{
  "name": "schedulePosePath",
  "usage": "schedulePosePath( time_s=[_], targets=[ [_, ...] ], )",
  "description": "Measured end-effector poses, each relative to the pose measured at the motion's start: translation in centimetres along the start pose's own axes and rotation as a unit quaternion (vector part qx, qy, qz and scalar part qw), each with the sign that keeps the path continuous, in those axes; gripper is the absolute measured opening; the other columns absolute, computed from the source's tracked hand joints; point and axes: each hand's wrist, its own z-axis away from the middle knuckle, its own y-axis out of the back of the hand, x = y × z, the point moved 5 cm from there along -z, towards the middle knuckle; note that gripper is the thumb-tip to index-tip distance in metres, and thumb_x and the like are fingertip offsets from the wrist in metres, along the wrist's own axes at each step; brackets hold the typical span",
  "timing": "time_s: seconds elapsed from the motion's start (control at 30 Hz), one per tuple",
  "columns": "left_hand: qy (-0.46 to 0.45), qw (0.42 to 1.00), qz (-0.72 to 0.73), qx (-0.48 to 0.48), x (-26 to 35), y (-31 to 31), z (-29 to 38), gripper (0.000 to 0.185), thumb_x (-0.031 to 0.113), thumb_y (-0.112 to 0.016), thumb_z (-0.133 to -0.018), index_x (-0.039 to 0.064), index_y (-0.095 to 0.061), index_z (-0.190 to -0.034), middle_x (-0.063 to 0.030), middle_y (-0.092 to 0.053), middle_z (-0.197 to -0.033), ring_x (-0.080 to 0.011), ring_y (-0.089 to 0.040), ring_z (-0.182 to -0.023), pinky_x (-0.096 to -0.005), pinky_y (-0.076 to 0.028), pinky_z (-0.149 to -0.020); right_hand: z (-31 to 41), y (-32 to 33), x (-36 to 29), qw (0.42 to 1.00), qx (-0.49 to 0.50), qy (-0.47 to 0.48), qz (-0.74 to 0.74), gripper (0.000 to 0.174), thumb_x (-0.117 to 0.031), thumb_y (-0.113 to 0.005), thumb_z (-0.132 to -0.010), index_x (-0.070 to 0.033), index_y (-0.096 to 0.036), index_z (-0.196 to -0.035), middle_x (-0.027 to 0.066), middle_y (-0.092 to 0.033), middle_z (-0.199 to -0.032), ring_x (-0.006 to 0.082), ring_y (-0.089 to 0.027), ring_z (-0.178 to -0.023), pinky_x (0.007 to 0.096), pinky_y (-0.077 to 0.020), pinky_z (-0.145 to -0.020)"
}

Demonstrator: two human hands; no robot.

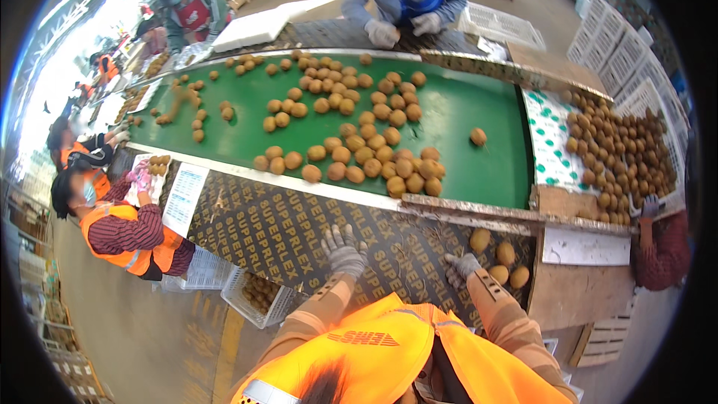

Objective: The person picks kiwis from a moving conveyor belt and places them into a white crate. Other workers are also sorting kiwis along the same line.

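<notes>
My left hand [344, 251], in a grey knit glove, rests palm down on a dark printed board [255, 230] with its fingers spread. Nothing is in it. My right hand [462, 269], gloved the same way, lies lower on that board, fingers pointing left; no fruit shows in its grasp. Just right of it sit several loose kiwifruit [505, 254], close to the wrist. Beyond the board's white edge runs a green conveyor belt [241, 160]. A dense group of kiwifruit [372, 167] lies on the belt ahead of my hands, and a single kiwifruit [478, 136] sits apart.
A wooden rail [471, 210] borders the belt's near right side. At right, a pile of kiwifruit [622, 151] spills from a white crate [679, 146] beside a co-worker's hand [650, 206]. Another co-worker [404, 0] stands opposite. At left, an orange-vested co-worker [120, 230] stands near a plastic crate [255, 297].
</notes>
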Motion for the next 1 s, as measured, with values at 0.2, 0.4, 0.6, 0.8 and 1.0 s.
schedulePosePath(
  time_s=[0.2, 0.4, 0.6, 0.8, 1.0],
  targets=[
    [0.072, 0.978, 0.177, 0.086, -3.3, 1.9, -5.3, 0.079, 0.042, -0.059, -0.073, 0.015, -0.02, -0.135, -0.0151, -0.018, -0.139, -0.0298, -0.015, -0.128, -0.0379, -0.012, -0.106, -0.6, 0.2, 0.6, 0.997, -0.021, -0.033, 0.069, 0.042, -0.038, -0.054, -0.082, 0.001, -0.061, -0.069, 0.0118, -0.058, -0.055, 0.0221, -0.051, -0.037, 0.033, -0.0393, -0.037],
    [0.161, 0.914, 0.365, 0.075, -7.7, 5.3, -16.1, 0.103, 0.024, -0.081, -0.055, 0.019, -0.017, -0.136, -0.0154, -0.006, -0.141, -0.0295, -0.019, -0.127, -0.033, -0.03, -0.102, -0.7, -0.3, 0.9, 0.997, -0.062, -0.024, 0.037, 0.041, -0.04, -0.052, -0.084, -0.001, -0.059, -0.072, 0.0077, -0.055, -0.053, 0.0199, -0.046, -0.036, 0.0319, -0.0329, -0.033],
    [0.001, 0.995, 0.039, -0.091, 1.1, 5.5, -16.6, 0.118, 0.051, -0.08, -0.041, 0.032, -0.013, -0.136, -0.0174, 0.01, -0.141, -0.0417, -0.007, -0.128, -0.0381, -0.02, -0.106, -1.1, -0.3, 1.4, 0.997, -0.033, -0.061, 0.034, 0.043, -0.039, -0.057, -0.081, 0.003, -0.061, -0.072, 0.013, -0.06, -0.057, 0.0251, -0.054, -0.039, 0.036, -0.0426, -0.036],
    [0.037, 0.992, 0.119, -0.019, 4.9, 4.4, -15.2, 0.116, 0.05, -0.079, -0.043, 0.025, -0.014, -0.136, -0.0172, 0.008, -0.14, -0.0421, -0.003, -0.127, -0.0428, -0.019, -0.105, 0.5, -0.4, 0.2, 0.991, -0.031, -0.106, 0.075, 0.042, -0.039, -0.054, -0.083, 0.0, -0.063, -0.072, 0.0107, -0.059, -0.055, 0.0223, -0.054, -0.039, 0.0342, -0.0436, -0.035],
    [-0.016, 0.997, 0.073, 0.037, 8.9, 4.9, -17.8, 0.104, 0.052, -0.072, -0.055, 0.018, -0.016, -0.135, -0.0128, 0.0, -0.14, -0.0434, 0.001, -0.127, -0.0485, -0.016, -0.105, -0.9, 0.0, 1.7, 0.992, -0.032, -0.103, 0.065, 0.045, -0.042, -0.054, -0.082, 0.0, -0.063, -0.069, 0.0118, -0.059, -0.053, 0.023, -0.053, -0.037, 0.0333, -0.0444, -0.036]
  ],
)
